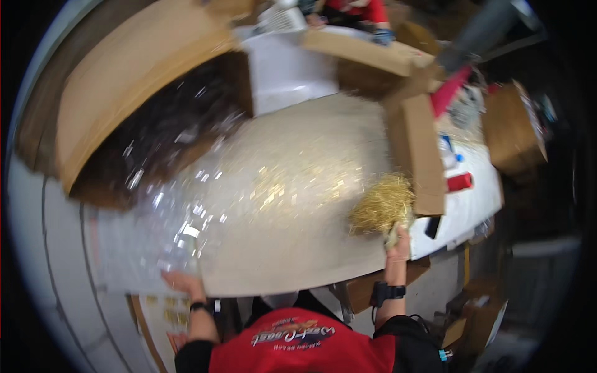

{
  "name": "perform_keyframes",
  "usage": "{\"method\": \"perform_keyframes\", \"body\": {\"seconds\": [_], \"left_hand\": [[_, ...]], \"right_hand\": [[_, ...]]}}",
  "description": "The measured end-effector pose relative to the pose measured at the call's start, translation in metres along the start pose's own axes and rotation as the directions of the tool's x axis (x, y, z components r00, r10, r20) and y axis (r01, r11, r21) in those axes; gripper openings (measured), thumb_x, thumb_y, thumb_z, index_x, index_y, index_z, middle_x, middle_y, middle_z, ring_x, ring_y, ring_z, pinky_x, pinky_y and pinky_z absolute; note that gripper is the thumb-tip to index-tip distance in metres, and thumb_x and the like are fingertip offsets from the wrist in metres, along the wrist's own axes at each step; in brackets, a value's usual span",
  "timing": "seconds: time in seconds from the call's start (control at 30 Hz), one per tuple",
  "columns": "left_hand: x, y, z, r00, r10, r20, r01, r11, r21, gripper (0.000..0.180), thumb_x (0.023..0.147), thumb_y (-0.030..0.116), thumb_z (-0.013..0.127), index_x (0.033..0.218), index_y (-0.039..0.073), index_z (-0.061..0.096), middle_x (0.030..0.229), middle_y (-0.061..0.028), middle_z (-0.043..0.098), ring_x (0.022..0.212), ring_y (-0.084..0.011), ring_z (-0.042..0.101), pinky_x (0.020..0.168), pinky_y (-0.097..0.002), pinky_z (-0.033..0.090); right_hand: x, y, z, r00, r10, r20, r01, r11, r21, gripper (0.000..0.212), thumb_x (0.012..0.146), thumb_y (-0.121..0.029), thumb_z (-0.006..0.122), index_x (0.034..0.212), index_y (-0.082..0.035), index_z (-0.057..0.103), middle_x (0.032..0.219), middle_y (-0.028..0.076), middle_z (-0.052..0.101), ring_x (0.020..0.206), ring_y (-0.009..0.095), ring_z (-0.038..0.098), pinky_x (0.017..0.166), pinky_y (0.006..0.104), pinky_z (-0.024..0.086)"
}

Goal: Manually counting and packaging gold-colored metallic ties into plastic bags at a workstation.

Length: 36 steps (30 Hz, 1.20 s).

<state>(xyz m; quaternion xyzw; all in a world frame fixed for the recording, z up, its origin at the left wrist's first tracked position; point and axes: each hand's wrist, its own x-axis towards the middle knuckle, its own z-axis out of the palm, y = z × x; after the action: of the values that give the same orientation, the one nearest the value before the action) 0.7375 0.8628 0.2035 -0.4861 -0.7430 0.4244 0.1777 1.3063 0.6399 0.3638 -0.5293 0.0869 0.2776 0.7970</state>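
gripping the narrow, pale end of a gold bundle of fine strands (382,204) in the right hand (400,241), with fingers closed around it; holding the bushy part out beyond the hand, over the right side of the pale tabletop (280,264), just beside a brown cardboard wall (426,155). reaching with the left hand (180,281) to the near left edge, right by a spread of clear plastic (127,248); too blurred there, so cannot tell whether pinching the plastic or only touching it. wearing a black device (390,291) on the right wrist. facing scattered gold bits (270,186) across the middle, a big open carton (130,81) with shiny clear pieces inside at far left, and a white bin (292,68) at the far side, near a co-worker in red (373,11). seeing also, past the cardboard wall, a red cylinder (459,182) and a small black object (433,227).
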Motion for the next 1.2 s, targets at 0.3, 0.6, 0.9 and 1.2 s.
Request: {"method": "perform_keyframes", "body": {"seconds": [0.3, 0.6, 0.9, 1.2], "left_hand": [[-0.024, 0.089, -0.141, 0.949, -0.02, -0.315, -0.123, 0.897, -0.425, 0.043, 0.098, 0.023, 0.031, 0.135, 0.004, 0.04, 0.141, -0.0137, 0.038, 0.133, -0.0242, 0.032, 0.111, -0.0346, 0.022], [-0.025, 0.086, -0.131, 0.916, -0.095, -0.39, -0.209, 0.718, -0.664, 0.043, 0.099, 0.024, 0.029, 0.134, 0.002, 0.041, 0.14, -0.0156, 0.039, 0.131, -0.0271, 0.034, 0.109, -0.0364, 0.025], [-0.036, 0.056, -0.093, 0.905, -0.213, -0.368, -0.223, 0.499, -0.838, 0.044, 0.099, 0.024, 0.028, 0.133, -0.001, 0.041, 0.139, -0.0175, 0.039, 0.129, -0.0299, 0.036, 0.108, -0.0382, 0.027], [-0.039, -0.022, 0.0, 0.886, -0.422, -0.193, -0.076, 0.278, -0.958, 0.044, 0.1, 0.024, 0.026, 0.131, -0.003, 0.041, 0.138, -0.0194, 0.039, 0.127, -0.0328, 0.039, 0.106, -0.04, 0.03]], "right_hand": [[0.002, -0.008, 0.007, 0.948, 0.203, 0.244, -0.274, 0.91, 0.311, 0.034, 0.082, -0.003, 0.058, 0.115, 0.002, 0.051, 0.099, 0.012, 0.062, 0.085, 0.026, 0.064, 0.074, 0.0413, 0.055], [0.034, -0.013, 0.011, 0.948, 0.189, 0.256, -0.255, 0.932, 0.256, 0.034, 0.084, -0.005, 0.054, 0.116, 0.003, 0.05, 0.101, 0.015, 0.062, 0.084, 0.028, 0.065, 0.07, 0.0438, 0.057], [0.009, -0.01, 0.029, 0.949, 0.186, 0.255, -0.254, 0.93, 0.267, 0.031, 0.083, -0.002, 0.056, 0.114, 0.002, 0.052, 0.097, 0.012, 0.063, 0.082, 0.025, 0.065, 0.07, 0.0418, 0.056], [-0.003, -0.009, 0.075, 0.97, 0.055, 0.238, -0.109, 0.97, 0.22, 0.027, 0.08, -0.003, 0.063, 0.106, 0.002, 0.058, 0.091, 0.009, 0.063, 0.079, 0.021, 0.064, 0.07, 0.0364, 0.055]]}}
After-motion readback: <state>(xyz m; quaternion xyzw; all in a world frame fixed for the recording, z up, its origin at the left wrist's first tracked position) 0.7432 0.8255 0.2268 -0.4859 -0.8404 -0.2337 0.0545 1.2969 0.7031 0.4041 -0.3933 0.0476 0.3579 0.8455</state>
